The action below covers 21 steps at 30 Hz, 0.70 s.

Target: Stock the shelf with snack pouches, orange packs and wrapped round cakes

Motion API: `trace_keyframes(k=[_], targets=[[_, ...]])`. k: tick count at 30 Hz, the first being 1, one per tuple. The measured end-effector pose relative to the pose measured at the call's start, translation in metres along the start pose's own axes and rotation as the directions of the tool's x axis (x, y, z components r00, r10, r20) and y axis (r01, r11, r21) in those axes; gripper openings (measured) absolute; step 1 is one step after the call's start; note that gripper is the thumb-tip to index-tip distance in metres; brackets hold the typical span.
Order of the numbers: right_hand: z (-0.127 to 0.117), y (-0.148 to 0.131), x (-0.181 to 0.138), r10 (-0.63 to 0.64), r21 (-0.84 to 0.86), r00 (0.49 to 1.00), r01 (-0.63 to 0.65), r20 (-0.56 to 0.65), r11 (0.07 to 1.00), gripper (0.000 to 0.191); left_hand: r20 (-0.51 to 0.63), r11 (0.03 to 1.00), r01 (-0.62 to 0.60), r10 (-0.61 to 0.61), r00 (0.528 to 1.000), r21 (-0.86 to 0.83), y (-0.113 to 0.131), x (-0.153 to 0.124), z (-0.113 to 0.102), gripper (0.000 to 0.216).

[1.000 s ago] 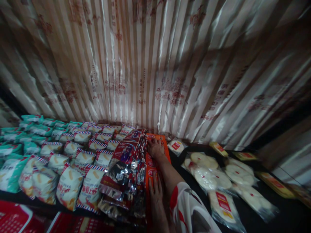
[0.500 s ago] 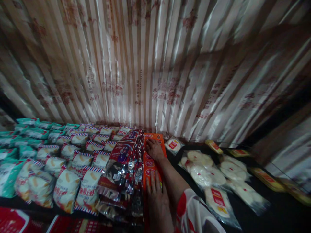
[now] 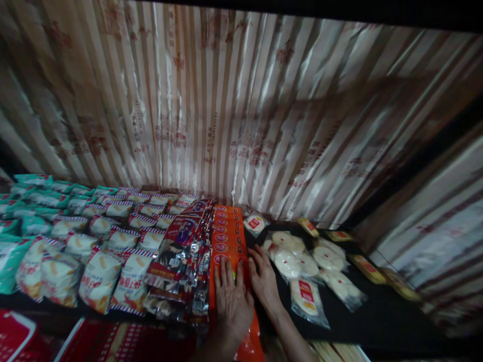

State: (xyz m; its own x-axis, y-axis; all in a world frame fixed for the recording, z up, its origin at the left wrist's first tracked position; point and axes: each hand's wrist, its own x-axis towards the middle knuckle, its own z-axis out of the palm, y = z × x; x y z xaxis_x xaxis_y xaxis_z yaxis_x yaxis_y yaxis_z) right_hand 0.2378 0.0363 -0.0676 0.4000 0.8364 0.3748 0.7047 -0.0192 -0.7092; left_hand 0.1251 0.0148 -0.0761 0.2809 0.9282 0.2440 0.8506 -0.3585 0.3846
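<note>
— What fills the feed at your end?

— Mostly the striped curtain (image 3: 241, 110), which is glossy and hangs behind everything. Under it I have the dark counter (image 3: 381, 317), running from the left edge to the right.

— And the stock on it?

— I see white snack bags (image 3: 100, 279) with red-and-blue trim covering the left half in rows. Past them, toward the far left corner, are teal bags (image 3: 33, 198). Near the middle, foil packets (image 3: 181, 251) in silver and dark red overlap in a line from the back edge to the front edge. The orange packets (image 3: 226, 234) lie touching that line on its right, in a narrow row that also reaches from back to front.

— The right half?

— There I see clear packs of round white cakes (image 3: 290, 259), loosely laid. Yellow packs (image 3: 368, 266) lie further right, and a small pack (image 3: 254, 222) sits by the back edge. Below the front edge I make out a red crate (image 3: 124, 342).

— The hands?

— The left hand (image 3: 231, 296) lies flat, palm down, on the near end of the orange packets, fingers spread a little and gripping nothing. The right hand (image 3: 264, 279) is just beside it, also spread and holding nothing. Its fingertips are at the right edge of the orange row, and its palm lies between that row and the cakes. I cannot tell how hard either one presses.
</note>
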Motion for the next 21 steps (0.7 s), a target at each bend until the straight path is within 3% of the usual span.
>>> trace_keyframes(k=[6,12,21], targets=[[-0.01,-0.002,-0.037,0.15,0.09,0.988,-0.154,0.047,0.984,0.046,0.01,0.997,-0.023,0.022,1.0,0.071,0.0,0.0,-0.001,0.055],[-0.011,-0.002,-0.044,0.27,0.178,0.957,-0.286,0.109,0.941,0.057,0.011,0.993,-0.041,0.04,0.999,0.111,0.002,0.0,-0.001,0.058],[-0.008,-0.003,-0.05,0.211,0.249,0.972,-0.232,0.107,0.94,0.051,0.034,0.996,0.01,-0.013,0.999,0.094,0.003,0.003,-0.004,0.051]])
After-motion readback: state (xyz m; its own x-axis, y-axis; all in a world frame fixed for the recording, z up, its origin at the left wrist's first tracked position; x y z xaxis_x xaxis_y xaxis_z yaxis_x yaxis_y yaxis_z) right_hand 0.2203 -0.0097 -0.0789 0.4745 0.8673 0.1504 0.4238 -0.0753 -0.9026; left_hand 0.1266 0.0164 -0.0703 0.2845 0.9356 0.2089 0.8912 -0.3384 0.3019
